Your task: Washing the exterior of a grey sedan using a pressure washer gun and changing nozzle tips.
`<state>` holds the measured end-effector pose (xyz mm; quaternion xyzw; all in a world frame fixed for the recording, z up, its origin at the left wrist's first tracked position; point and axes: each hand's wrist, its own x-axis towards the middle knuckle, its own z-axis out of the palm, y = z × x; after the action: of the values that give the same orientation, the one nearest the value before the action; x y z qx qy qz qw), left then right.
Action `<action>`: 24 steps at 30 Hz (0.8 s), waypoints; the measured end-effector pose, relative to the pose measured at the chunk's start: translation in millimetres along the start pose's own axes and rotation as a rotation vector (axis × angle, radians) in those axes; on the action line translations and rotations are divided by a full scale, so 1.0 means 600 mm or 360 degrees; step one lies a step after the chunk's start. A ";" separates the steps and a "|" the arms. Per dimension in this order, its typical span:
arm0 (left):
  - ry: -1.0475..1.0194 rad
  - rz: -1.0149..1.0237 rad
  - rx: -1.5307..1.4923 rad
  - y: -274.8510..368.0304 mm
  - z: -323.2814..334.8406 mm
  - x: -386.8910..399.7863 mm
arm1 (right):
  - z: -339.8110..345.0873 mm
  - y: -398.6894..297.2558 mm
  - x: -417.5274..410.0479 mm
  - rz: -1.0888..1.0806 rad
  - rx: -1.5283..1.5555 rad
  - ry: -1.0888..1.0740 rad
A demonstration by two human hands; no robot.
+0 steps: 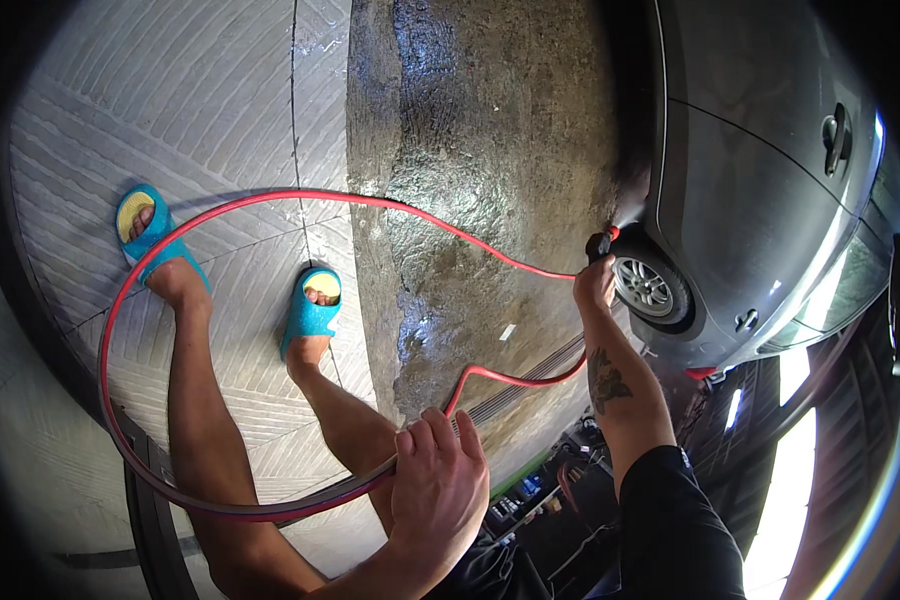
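Observation:
My left hand point(441, 480) is closed around a red hose point(292, 193), in front of my legs. From this hand the hose sweeps in a wide loop past my feet and runs up to the spray gun. Another stretch bends from the left hand towards my right forearm and passes out of sight behind it. My right hand point(596, 281), arm outstretched, grips a black spray gun point(597, 246) with a red tip. Fine mist leaves the tip beside the lower body of a grey car point(750, 195), close to its wheel point(645, 286).
Wet, rough concrete point(487, 150) lies between the car and the grooved pale paving point(195, 97). My feet, in teal slides point(311, 307), stand on the paving. A drain grate point(525, 379) crosses the floor near a white scrap point(507, 331). Shelves with goods point(521, 506) stand farther off.

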<state>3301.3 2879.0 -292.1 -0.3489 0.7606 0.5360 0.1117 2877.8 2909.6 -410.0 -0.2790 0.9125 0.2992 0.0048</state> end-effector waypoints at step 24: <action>0.0582 -0.0128 -0.0155 0.005 -0.438 -0.168 | -0.815 -0.306 -0.159 -0.1472 0.0830 0.0614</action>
<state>3426.6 2686.3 -129.8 -0.4756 0.7267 0.4950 -0.0240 3130.1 2567.4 -91.6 -0.6890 0.7233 -0.0256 0.0374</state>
